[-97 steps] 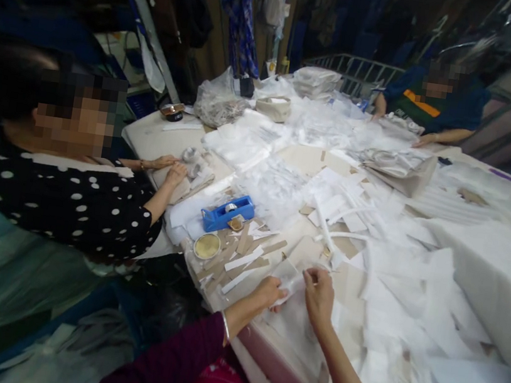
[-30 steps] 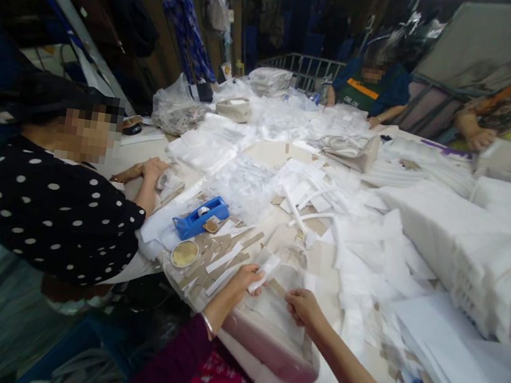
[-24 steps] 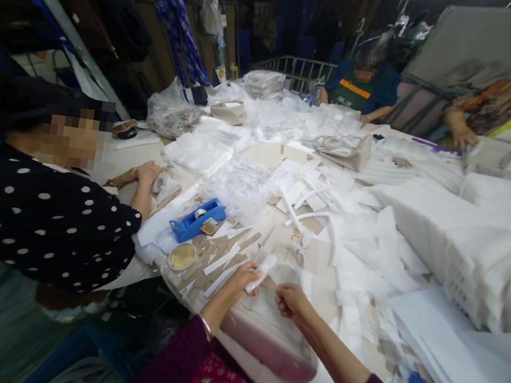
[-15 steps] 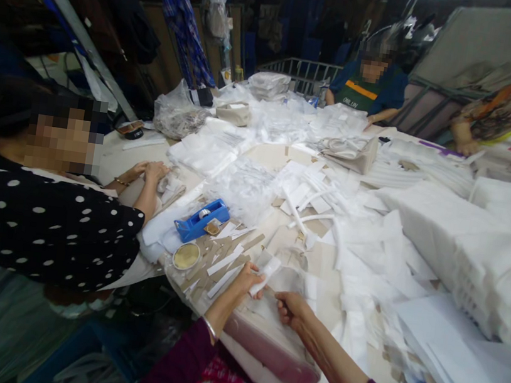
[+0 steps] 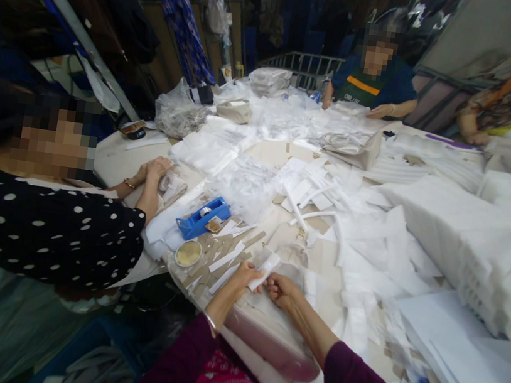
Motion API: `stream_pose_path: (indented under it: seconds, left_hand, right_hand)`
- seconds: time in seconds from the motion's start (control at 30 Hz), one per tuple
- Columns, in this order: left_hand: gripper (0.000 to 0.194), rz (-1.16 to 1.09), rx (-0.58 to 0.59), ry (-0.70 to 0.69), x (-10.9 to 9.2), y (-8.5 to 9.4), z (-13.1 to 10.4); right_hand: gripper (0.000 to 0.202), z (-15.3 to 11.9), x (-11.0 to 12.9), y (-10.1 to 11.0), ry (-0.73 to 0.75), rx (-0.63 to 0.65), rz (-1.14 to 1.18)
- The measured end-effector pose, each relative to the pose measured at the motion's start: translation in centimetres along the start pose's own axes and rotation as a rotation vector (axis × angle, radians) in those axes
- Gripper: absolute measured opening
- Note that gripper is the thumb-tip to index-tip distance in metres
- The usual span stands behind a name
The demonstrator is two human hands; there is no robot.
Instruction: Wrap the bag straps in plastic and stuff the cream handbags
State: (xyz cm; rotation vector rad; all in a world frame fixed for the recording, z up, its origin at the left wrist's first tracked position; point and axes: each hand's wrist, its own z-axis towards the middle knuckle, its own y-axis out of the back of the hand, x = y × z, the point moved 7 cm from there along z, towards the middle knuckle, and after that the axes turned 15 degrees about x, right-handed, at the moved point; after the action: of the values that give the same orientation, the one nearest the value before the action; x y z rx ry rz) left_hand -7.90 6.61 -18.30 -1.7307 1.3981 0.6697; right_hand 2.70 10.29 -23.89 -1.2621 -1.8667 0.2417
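Observation:
A beige handbag with a dusky pink base [image 5: 269, 345] lies on the table edge in front of me. My left hand [image 5: 246, 278] is closed around a strip of white wrapping [image 5: 267, 270], which sits over part of the bag, perhaps its handle. Close beside it, my right hand [image 5: 281, 290] has its fingers curled in a pinch at the lower end of the wrapping. Whatever lies between those fingertips is too small to make out. Thin clear plastic covers the bag's upper part beyond my hands.
Left of my hands are a blue tape dispenser [image 5: 204, 217], a round tape roll [image 5: 188, 253] and loose paper strips [image 5: 227, 257]. White sheets [image 5: 453, 340] and a large white-covered stack [image 5: 468, 234] stand at right. A co-worker in polka dots [image 5: 51, 226] sits left; two others work across the table.
My right hand has moved left and slightly up, closer to the white wrapping. My left hand keeps its grip in nearly the same place. The co-worker at the back has shifted their arms.

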Motion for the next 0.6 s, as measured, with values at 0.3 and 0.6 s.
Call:
stream_pose_path:
  seconds: [0.3, 0.6]
  left_hand:
    - [0.041, 0.153, 0.129, -0.034, -0.1, -0.3, 0.6]
    - [0.04, 0.239, 0.125, -0.071, 0.3, 0.2, 0.8]
  right_hand:
    - [0.006, -1.5, 1.6, 0.6, 0.18, -0.041, -0.281]
    - [0.026, -7.6, 4.8, -0.5, 0.659, -0.261, -1.138]
